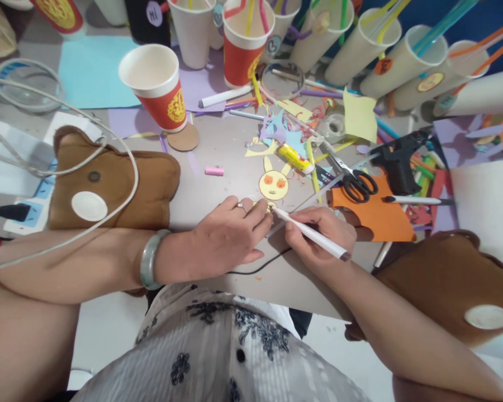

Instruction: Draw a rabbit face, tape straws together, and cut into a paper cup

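A yellow paper rabbit cutout (pixel 273 184) with orange cheeks and a drawn face lies on the table. My left hand (pixel 230 234) rests flat with its fingers stretched over the cutout's lower part, hiding some of it. In my right hand (pixel 321 234) is a white marker (pixel 314 233), tilted, its tip at the rabbit's body below the head. A pink marker cap (pixel 214 172) sits apart to the left. Just above the rabbit's right side is a yellow glue stick (pixel 295 158).
Black scissors (pixel 359 184) lie on orange paper (pixel 369 215), beside a black glue gun (pixel 400 162). A red paper cup (pixel 157 89) stands at the back left. Several cups with straws line the back. A white cable (pixel 134 173) crosses a brown bear-shaped cushion (pixel 151 173).
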